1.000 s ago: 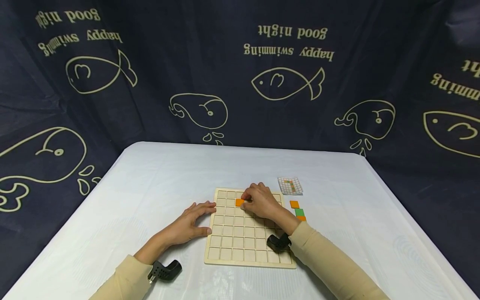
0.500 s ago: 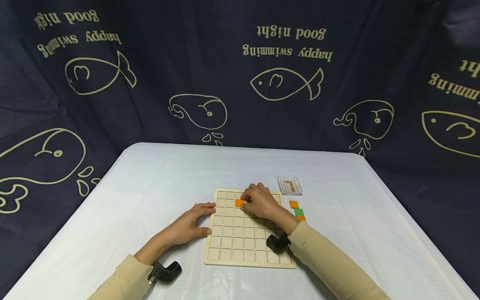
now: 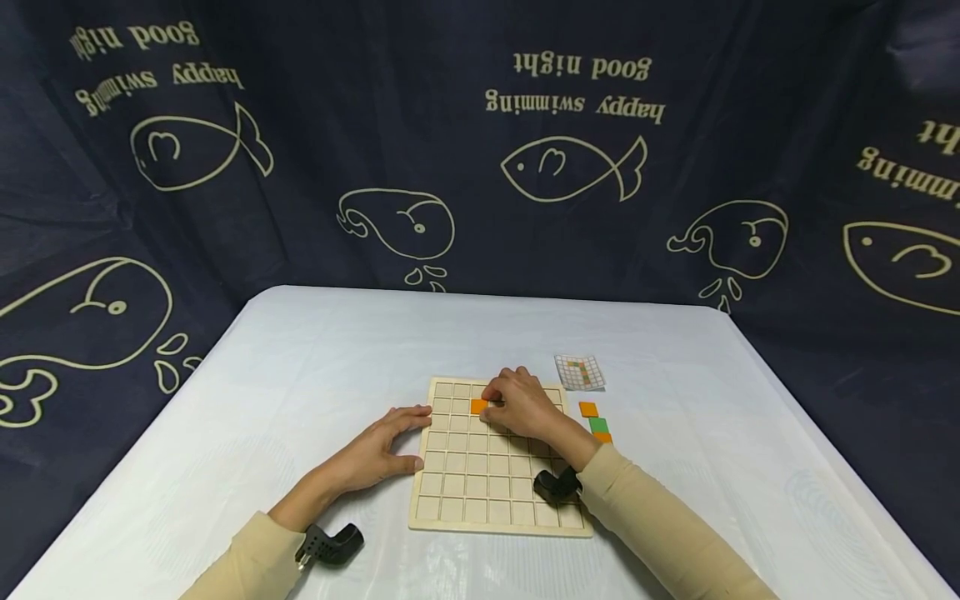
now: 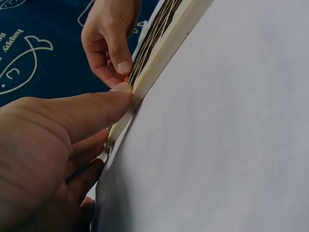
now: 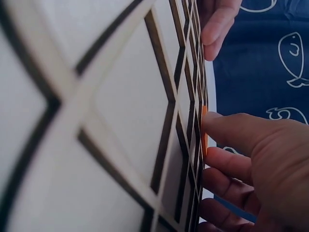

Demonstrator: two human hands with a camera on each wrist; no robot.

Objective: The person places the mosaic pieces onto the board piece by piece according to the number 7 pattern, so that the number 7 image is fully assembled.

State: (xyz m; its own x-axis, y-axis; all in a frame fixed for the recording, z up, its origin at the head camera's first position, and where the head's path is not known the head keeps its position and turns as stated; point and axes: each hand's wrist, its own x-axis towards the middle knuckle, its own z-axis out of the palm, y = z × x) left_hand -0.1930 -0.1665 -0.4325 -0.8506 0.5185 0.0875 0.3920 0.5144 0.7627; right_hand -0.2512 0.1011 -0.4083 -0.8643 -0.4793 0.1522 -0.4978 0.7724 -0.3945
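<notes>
A pale wooden grid board [image 3: 453,485] lies on the white table. On one of its upper cells is a square orange tile [image 3: 478,406]; my right hand [image 3: 525,404] pinches it between thumb and a finger, also visible in the right wrist view at the tile's edge [image 5: 204,137]. My left hand [image 3: 375,448] rests against the board's left edge with fingers and thumb spread and fairly straight. In the left wrist view, the left thumb [image 4: 104,104] touches the board's rim [image 4: 166,60]. The right hand covers part of the board's upper right.
Right of the board lie a loose orange tile [image 3: 588,409], a green tile [image 3: 598,425] and another orange tile [image 3: 602,437], partly behind the right forearm. Beyond them is a small printed pattern card [image 3: 580,372]. A dark printed curtain [image 3: 450,125] hangs behind the table.
</notes>
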